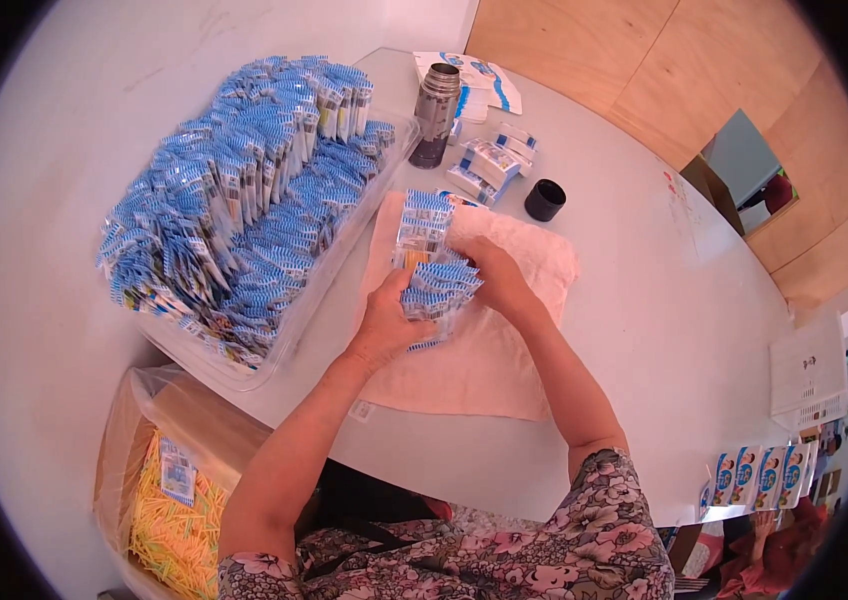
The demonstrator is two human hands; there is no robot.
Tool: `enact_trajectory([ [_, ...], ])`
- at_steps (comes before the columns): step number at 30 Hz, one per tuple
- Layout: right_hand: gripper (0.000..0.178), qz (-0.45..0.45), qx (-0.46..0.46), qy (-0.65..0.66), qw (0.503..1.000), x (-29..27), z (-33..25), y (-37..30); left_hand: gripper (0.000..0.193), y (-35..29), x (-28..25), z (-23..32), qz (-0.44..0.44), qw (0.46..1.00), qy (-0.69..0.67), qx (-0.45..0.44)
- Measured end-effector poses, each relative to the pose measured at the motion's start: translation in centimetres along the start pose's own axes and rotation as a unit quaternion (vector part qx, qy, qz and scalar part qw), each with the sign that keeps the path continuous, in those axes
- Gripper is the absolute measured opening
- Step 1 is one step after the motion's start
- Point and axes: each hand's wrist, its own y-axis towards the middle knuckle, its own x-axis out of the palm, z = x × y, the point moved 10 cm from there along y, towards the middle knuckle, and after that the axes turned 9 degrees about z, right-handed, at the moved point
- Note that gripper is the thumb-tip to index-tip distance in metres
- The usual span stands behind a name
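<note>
Over a pale pink towel, my left hand is closed around a bundle of small clear packets with blue-and-white striped ends. My right hand grips the bundle's right side, its fingertips partly hidden by the packets. Just beyond, another strip of the same packets lies on the towel's far part. To the left stands a clear plastic bin, heaped with rows of these blue-and-white packets.
A metal flask without its lid stands beyond the towel, near small white-and-blue boxes and a black cap. At lower left, a lined carton holds many thin yellow and orange sticks. Blue-and-white packages stand at right; another person's red sleeve shows.
</note>
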Motion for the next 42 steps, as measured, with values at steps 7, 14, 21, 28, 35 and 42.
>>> enact_trajectory([
  [7,0.026,-0.026,-0.015,0.11,0.993,-0.4,-2.2,1.9,0.069,-0.5,-1.0,2.0,0.071,0.971,0.173,0.149],
  [14,0.042,0.126,-0.234,-0.087,0.96,-1.2,-6.4,6.7,0.083,2.8,-2.2,-0.2,0.117,0.965,0.226,0.06],
  [21,0.063,0.035,-0.173,-0.126,0.976,-0.4,-6.8,7.5,0.106,3.1,-1.9,-1.1,0.076,0.964,0.25,0.057],
  [28,0.058,-0.141,-0.028,0.212,0.967,2.2,-5.0,5.1,0.106,2.7,-2.0,-1.3,0.094,0.993,0.044,0.061],
  [35,0.074,-0.167,0.047,0.409,0.896,1.6,-3.3,0.7,0.103,2.8,-1.8,-0.8,0.113,0.984,-0.081,0.109],
  [42,0.1,-0.055,-0.045,0.195,0.978,0.5,-7.1,-0.8,0.091,2.5,-1.5,1.1,0.06,0.978,0.135,0.147],
])
